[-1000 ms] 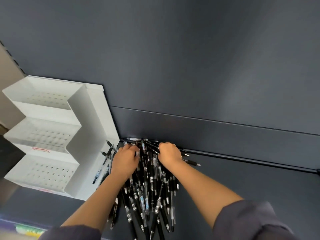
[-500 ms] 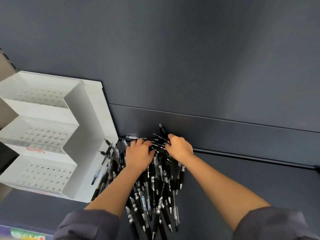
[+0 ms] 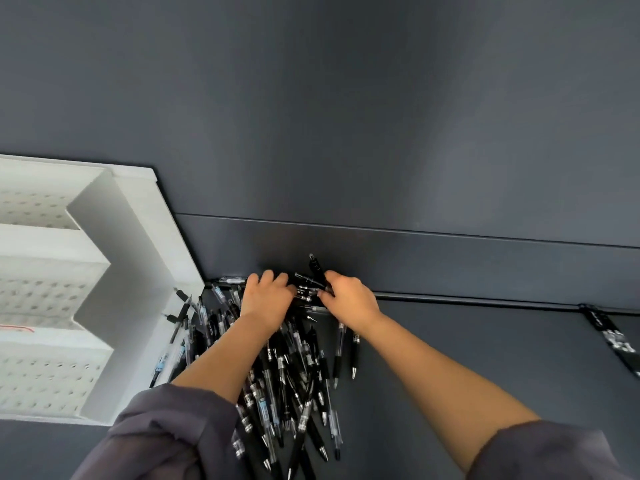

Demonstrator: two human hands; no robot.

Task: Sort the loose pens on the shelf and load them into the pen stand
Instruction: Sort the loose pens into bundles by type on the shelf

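Black and clear plastic pens [image 3: 298, 382] are heaped on a dark grey shelf [image 3: 485, 334], just beside a white perforated tiered pen stand [image 3: 114, 271].

A: Looks like a shop, prob. the stationery aisle. Dark grey metal shelf [image 3: 519, 341] w/ matching back panel [image 3: 346, 116].
B: Yep, retail-type fixture. White tiered pen stand [image 3: 138, 258], tiers perforated w/ holes, small red-edged label [image 3: 15, 329] on one.
A: And a heap of near-identical black pens [image 3: 287, 375], dozens. That's stock qty.
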